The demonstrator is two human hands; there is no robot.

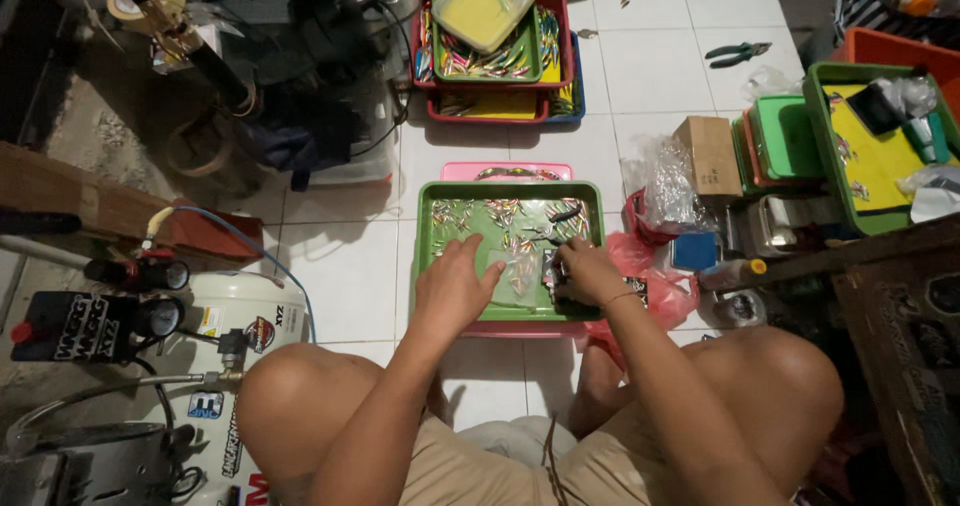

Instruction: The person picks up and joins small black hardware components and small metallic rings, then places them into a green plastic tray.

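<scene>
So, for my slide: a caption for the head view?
Both hands sort small colourful lures in a green tray.

White tiled floor (640,56) is pretty packed: green plastic tray (430,256) stacked on a pink one, red-and-green tray stack (553,61), green-handled pliers (737,54), small brown cardboard box (708,151), white compressor tank (235,336).

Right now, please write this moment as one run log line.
left hand: flat in green tray | right hand: on clear packet | small lures: scattered

Tray (432,256) sits on the floor before your knees, your left hand (452,288) and right hand (588,272) both in it. Stacked trays (560,56) lie behind it. Air compressor (215,366) at your left; cardboard box (708,154) and pliers (737,54) at right.
</scene>
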